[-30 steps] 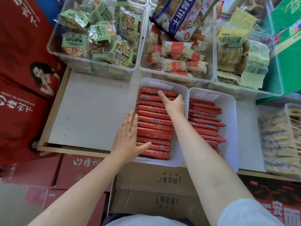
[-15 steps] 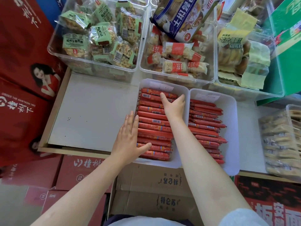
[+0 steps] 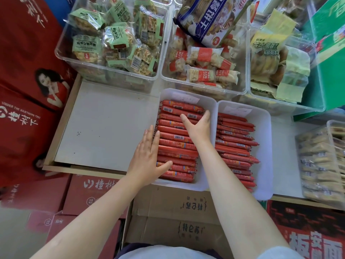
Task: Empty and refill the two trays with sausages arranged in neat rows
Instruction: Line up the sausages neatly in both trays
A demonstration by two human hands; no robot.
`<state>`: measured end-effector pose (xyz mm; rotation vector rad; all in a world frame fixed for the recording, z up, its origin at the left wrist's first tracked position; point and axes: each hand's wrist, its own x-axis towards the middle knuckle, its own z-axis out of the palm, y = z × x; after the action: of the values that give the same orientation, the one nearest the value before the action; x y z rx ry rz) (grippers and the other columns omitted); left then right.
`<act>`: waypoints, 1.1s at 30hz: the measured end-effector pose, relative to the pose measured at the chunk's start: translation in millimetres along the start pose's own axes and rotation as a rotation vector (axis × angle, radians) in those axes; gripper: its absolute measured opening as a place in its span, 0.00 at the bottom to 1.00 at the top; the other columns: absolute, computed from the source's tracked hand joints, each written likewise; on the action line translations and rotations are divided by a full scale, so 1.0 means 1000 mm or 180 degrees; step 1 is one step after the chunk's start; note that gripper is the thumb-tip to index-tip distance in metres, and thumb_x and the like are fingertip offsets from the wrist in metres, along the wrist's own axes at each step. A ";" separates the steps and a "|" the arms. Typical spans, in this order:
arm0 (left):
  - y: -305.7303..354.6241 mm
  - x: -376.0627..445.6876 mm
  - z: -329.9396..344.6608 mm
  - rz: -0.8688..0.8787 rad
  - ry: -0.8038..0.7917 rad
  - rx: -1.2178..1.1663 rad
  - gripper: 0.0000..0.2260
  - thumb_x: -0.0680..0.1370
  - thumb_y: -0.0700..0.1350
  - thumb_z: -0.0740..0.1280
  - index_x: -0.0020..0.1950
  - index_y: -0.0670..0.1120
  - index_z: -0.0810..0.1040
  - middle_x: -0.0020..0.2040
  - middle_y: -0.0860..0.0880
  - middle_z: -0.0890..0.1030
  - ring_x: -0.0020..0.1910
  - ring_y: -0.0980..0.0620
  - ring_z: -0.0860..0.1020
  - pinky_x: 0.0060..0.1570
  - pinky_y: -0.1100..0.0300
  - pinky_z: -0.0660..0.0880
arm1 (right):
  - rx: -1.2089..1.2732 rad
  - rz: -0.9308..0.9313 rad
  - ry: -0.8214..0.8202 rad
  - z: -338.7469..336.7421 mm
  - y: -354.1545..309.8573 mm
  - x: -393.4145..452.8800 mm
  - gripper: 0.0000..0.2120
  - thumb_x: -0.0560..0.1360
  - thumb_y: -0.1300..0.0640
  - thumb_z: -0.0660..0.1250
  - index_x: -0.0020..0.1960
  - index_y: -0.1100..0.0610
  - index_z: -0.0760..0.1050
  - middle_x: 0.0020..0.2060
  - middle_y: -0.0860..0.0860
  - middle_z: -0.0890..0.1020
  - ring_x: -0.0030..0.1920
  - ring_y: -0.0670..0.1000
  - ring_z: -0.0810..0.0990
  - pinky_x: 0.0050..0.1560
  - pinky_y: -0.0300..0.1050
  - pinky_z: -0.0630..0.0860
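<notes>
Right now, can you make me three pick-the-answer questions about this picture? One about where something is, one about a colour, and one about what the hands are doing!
1. Where is the left hand?
A. On the left side of the left tray
B. Inside the bin of green packets
C. On the cardboard box

2. What colour are the sausages?
A. Blue
B. Red
C. Yellow

3. What is the right hand doing?
A. Lifting one sausage high in the air
B. Lying spread out on the sausages in the left tray
C. Gripping the blue biscuit bag

Answers:
1. A, its fingers lie along that tray's left side and the thumb touches the near sausages.
2. B, both the left tray and the right tray hold rows of red sticks.
3. B, its fingers are splayed flat over the far rows.
</notes>
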<state>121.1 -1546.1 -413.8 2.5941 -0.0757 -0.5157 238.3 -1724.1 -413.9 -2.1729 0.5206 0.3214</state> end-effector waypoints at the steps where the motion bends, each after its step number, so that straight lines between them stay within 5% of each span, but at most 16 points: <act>1: 0.000 0.000 0.000 0.0001 -0.0003 0.0004 0.48 0.76 0.69 0.60 0.79 0.50 0.32 0.77 0.53 0.25 0.77 0.53 0.29 0.77 0.52 0.41 | 0.0048 0.0057 0.0047 0.002 0.000 -0.003 0.54 0.71 0.35 0.70 0.80 0.60 0.42 0.79 0.57 0.52 0.79 0.54 0.53 0.75 0.49 0.55; 8: 0.002 0.000 0.000 0.0009 0.0012 0.0047 0.48 0.75 0.68 0.61 0.80 0.50 0.34 0.78 0.52 0.27 0.78 0.52 0.31 0.77 0.50 0.43 | 0.0299 0.0154 -0.0188 -0.009 0.001 -0.005 0.55 0.66 0.31 0.72 0.80 0.49 0.44 0.78 0.51 0.59 0.77 0.52 0.60 0.75 0.54 0.62; 13: 0.000 -0.002 -0.001 -0.0039 -0.0017 0.0050 0.47 0.77 0.67 0.60 0.80 0.50 0.33 0.77 0.52 0.26 0.77 0.52 0.30 0.77 0.50 0.42 | 0.0311 -0.0042 -0.0032 -0.001 0.015 -0.044 0.50 0.73 0.39 0.70 0.81 0.53 0.41 0.80 0.52 0.51 0.79 0.50 0.51 0.76 0.48 0.54; 20: -0.005 -0.018 0.004 0.0060 0.0183 -0.0164 0.44 0.77 0.67 0.59 0.80 0.52 0.34 0.79 0.53 0.30 0.78 0.54 0.32 0.78 0.48 0.45 | 0.0319 0.0525 -0.0231 0.008 0.035 -0.070 0.54 0.70 0.34 0.71 0.80 0.53 0.42 0.79 0.52 0.54 0.78 0.53 0.56 0.76 0.55 0.59; 29: -0.011 -0.048 0.017 0.0083 0.0127 -0.0127 0.56 0.69 0.74 0.65 0.79 0.52 0.32 0.79 0.52 0.30 0.78 0.53 0.33 0.76 0.50 0.42 | 0.0823 0.0640 -0.0246 0.004 0.032 -0.077 0.47 0.68 0.36 0.70 0.79 0.47 0.51 0.74 0.47 0.67 0.73 0.51 0.67 0.72 0.57 0.67; 33: -0.010 -0.049 0.015 0.0028 0.0088 -0.0118 0.58 0.67 0.75 0.66 0.79 0.52 0.31 0.79 0.52 0.30 0.78 0.53 0.32 0.76 0.48 0.42 | 0.0706 0.0599 -0.0426 -0.002 0.030 -0.082 0.46 0.73 0.38 0.68 0.80 0.49 0.45 0.78 0.50 0.59 0.77 0.53 0.60 0.75 0.58 0.62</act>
<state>69.9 -1536.8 -414.3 2.5628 -0.0676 -0.4737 152.0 -1721.3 -400.3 -1.8783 0.6544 0.4845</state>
